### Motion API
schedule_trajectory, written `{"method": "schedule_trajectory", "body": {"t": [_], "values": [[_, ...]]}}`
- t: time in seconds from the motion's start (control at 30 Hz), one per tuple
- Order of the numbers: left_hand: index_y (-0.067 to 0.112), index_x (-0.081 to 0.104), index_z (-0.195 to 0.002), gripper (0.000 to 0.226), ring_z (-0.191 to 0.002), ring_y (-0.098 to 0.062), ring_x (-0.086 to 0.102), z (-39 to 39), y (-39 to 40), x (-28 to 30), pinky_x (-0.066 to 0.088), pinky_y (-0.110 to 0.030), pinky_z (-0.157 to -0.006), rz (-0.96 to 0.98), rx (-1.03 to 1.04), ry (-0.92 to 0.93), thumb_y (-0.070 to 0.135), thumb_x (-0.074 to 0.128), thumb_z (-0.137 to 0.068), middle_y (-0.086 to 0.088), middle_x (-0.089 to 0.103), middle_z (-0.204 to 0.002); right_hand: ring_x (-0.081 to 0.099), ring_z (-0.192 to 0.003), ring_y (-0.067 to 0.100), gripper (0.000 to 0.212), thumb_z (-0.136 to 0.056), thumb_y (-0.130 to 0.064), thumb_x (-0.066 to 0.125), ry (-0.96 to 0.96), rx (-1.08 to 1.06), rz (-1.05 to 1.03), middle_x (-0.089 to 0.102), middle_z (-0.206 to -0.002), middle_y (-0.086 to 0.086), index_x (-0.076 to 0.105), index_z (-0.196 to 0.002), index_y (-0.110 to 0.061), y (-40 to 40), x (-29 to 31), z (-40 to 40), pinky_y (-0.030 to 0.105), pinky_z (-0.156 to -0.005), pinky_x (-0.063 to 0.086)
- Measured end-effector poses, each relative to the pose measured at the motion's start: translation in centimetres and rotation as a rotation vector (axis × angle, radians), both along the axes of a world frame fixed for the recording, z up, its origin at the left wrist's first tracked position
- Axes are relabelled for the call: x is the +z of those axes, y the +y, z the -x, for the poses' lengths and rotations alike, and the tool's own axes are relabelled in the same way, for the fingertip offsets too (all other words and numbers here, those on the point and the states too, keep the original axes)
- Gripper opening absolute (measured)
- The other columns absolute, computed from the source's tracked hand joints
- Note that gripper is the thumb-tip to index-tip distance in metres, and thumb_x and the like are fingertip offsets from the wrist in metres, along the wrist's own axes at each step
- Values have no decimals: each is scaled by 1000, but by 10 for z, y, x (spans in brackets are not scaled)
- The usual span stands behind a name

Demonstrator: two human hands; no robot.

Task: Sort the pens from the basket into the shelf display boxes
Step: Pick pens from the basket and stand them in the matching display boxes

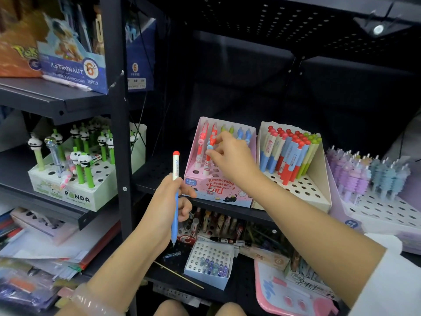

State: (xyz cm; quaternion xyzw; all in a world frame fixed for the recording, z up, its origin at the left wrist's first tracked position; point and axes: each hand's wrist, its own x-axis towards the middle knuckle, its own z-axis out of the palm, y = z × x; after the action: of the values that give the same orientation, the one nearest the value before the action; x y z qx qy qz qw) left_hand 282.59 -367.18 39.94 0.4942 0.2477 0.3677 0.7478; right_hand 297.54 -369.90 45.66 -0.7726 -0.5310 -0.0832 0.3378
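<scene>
Pink tray (293, 299) lies nearest, low right, beside a white perforated box (208, 262) holding a few clear-blue pens on the lower shelf. Stacked folders (45, 254) sit low left. A black upright post (120, 137) divides the left bay from the centre bay.

Left hand (168, 201): fingers curled round a blue pen (175, 197), gripping mid-barrel. Pen's long axis is near vertical; red cap up, tip down. It hangs in front of the shelf edge, just left of the pink box (218, 190), not in any hole.

Right hand (230, 153): reaches over the pink box, thumb and fingertips pinching a red pen (210, 151) near its top. That pen stands in a front-left hole, leaning slightly back, cap up. The forearm crosses the box's right half and hides its holes there.

Right of it: a cream box (314, 192) with red, blue and green pens upright at the back, front holes vacant. Further right, a lilac box (376, 210). Left bay: a panda box (75, 192); above, an astronaut box (73, 69).
</scene>
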Motion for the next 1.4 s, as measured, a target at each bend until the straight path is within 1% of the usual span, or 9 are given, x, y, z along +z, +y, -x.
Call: {"method": "schedule_trajectory", "body": {"t": [0.13,0.23,0.33,0.43,0.53,0.7,0.93,1.23,1.4], "values": [[19,54,-83,20,-40,-7,37,-5,-8,0,31,-18,-36,-184,-17,39,23,42,-98,6,60,-63,60,-67,4,47,-90,-23,60,106,13,-50,65,-73,-7,40,-132,-17,-19,-3,3,13,-61,41],[28,61,-90,19,-40,-6,36,-13,-18,0,30,-17,-37,-259,-60,48,27,44,-97,10,59,-62,60,-69,-1,22,-91,-36,55,239,96,-131,64,-71,-9,58,-107,-22,-40,-1,9,12,-62,44],[25,61,-88,19,-42,-6,36,-29,-31,3,29,-16,-38,-289,-115,62,26,44,-97,10,58,-61,54,-62,1,24,-91,-37,55,445,271,-62,60,-66,-10,64,-80,-18,-59,-3,12,10,-60,43],[32,60,-86,19,-52,-5,53,-46,-43,6,42,-16,-46,-367,-124,94,27,45,-96,12,64,-71,48,-55,-1,21,-93,-27,55,503,235,-97,54,-65,-7,61,-78,-14,-73,1,2,10,-52,41],[45,53,-99,19,-87,16,58,-59,-48,8,45,-4,-68,-466,-137,115,27,49,-94,24,62,-100,53,-53,-5,16,-97,-23,48,466,118,-248,58,-71,-5,54,-84,-16,-84,17,-22,11,-51,44],[35,53,-107,26,-86,33,44,-67,-48,14,33,9,-69,-547,-110,126,14,49,-94,29,52,-108,61,-57,3,19,-97,-21,48,236,-90,-462,62,-68,-2,48,-78,-18,-95,47,-63,22,-58,54],[34,54,-107,28,-87,31,46,-64,-49,12,33,9,-70,-572,-105,160,10,49,-94,25,56,-110,58,-68,24,19,-98,-26,46,-159,-268,-167,56,-73,5,49,-96,-7,-76,37,-72,35,-61,47],[38,56,-102,27,-95,26,48,-51,-51,11,34,9,-70,-594,-106,203,13,48,-95,22,60,-109,57,-74,28,18,-99,-20,43,-272,-402,-72,58,-82,11,48,-106,-3,-67,37,-79,33,-55,37],[38,56,-99,26,-93,25,49,-51,-55,12,34,8,-71,-598,-108,209,14,48,-95,21,61,-107,51,-72,23,17,-96,-13,46,-120,-386,111,48,-72,5,56,-91,0,-64,27,-82,28,-55,35]]}}
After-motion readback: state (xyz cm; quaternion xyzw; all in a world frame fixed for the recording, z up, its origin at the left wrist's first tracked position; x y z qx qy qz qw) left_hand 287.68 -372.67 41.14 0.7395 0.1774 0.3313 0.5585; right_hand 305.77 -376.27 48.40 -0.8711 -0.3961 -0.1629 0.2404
